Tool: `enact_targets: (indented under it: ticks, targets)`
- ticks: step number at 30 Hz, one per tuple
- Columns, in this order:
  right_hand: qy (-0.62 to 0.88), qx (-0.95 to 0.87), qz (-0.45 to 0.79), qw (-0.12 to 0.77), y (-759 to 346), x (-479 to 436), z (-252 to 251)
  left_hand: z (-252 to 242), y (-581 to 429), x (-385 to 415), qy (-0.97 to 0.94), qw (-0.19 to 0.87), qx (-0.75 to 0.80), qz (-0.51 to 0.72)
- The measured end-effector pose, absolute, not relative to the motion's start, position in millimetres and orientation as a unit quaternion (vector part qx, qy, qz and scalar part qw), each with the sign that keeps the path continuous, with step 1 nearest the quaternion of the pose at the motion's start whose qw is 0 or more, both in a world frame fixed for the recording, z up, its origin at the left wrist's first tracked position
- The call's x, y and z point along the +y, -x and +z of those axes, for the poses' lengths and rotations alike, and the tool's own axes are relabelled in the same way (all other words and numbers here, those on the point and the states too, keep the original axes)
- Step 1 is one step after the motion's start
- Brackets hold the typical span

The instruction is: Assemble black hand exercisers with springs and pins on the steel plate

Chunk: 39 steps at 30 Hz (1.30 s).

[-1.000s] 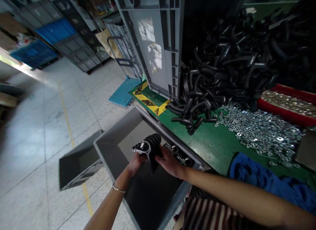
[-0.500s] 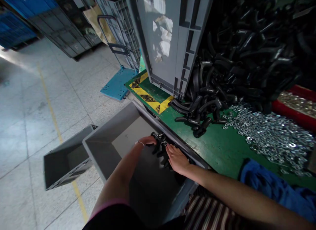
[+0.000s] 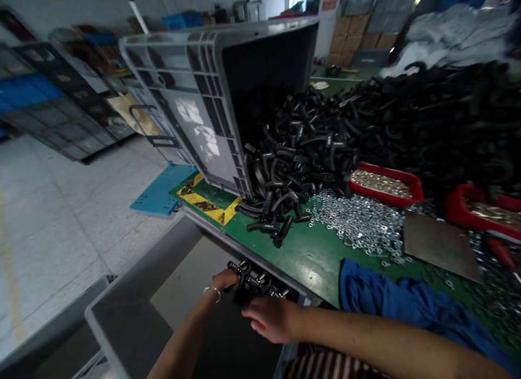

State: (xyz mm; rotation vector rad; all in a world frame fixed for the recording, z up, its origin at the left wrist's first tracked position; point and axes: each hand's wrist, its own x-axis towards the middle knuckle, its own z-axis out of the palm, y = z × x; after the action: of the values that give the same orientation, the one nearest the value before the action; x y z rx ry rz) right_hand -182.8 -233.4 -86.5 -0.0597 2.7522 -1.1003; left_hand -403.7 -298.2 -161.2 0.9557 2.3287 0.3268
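Inside the grey plastic bin (image 3: 122,292), a row of black curved parts with shiny metal ends (image 3: 262,281) lies along the wall by the table. My left hand (image 3: 225,280), with a bracelet at the wrist, closes on the part at the row's far-left end; its fingertips are partly hidden. Just on the near side of the row is my right hand (image 3: 274,318), its fingers loosely bent and apart, nothing visible in them. More black curved parts (image 3: 280,210) are heaped on the green table (image 3: 301,265), spilling from a tipped grey crate (image 3: 191,102).
Loose metal nuts or washers (image 3: 366,227) spread over the table beside red trays (image 3: 417,189). A metal plate (image 3: 442,243) and a blue cloth (image 3: 391,286) lie nearer. Another grey bin (image 3: 52,330) stands lower left, and a blue hand truck (image 3: 158,191) beyond the table corner.
The view has tilted up and shifted right, bringing in more of the table and room. My right hand has gone from lying flat over the parts to bent fingers on their near side.
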Motion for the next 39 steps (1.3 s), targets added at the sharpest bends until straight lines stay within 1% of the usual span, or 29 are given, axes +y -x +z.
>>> enact_targets:
  ticks: [2,3,5,7,9,12,15,18,23,28,32,34,36,39]
  targets:
    - [0.049,0.905,-0.418,0.060,142,-221,-49,-142,394,-300,-0.335,0.253,0.902,0.099]
    - [0.040,0.899,-0.435,0.039,119,-214,-32,-132,387,-301,-0.327,0.221,0.914,0.098]
    - [-0.014,0.894,-0.448,-0.001,72,-197,-4,-108,367,-297,-0.356,0.136,0.912,0.153]
    - [-0.084,0.892,-0.440,-0.056,31,-182,10,-84,340,-285,-0.428,0.055,0.868,0.243]
    - [-0.151,0.892,-0.407,-0.123,-4,-173,14,-66,314,-266,-0.497,0.015,0.817,0.290]
    - [-0.234,0.893,-0.332,-0.194,-47,-164,5,-55,285,-234,-0.551,-0.007,0.796,0.252]
    - [-0.301,0.886,-0.284,-0.210,-84,-158,-4,-60,272,-209,-0.588,-0.035,0.781,0.207]
    - [-0.336,0.885,-0.261,-0.189,-111,-155,-10,-64,268,-199,-0.598,-0.057,0.781,0.171]
    - [-0.314,0.913,-0.231,-0.123,-125,-154,-30,-66,258,-190,-0.593,-0.056,0.791,0.142]
    - [-0.313,0.912,-0.241,-0.106,-125,-154,-47,-67,245,-171,-0.598,-0.049,0.785,0.155]
    - [-0.303,0.909,-0.266,-0.102,-128,-148,-48,-62,240,-152,-0.645,-0.027,0.748,0.156]
    - [-0.283,0.908,-0.290,-0.109,-134,-144,-41,-49,240,-146,-0.645,-0.019,0.744,0.173]
    - [-0.274,0.899,-0.311,-0.137,-144,-139,-29,-26,239,-140,-0.611,-0.003,0.764,0.208]
    - [-0.316,0.871,-0.318,-0.200,-171,-128,-8,19,223,-129,-0.492,0.052,0.817,0.296]
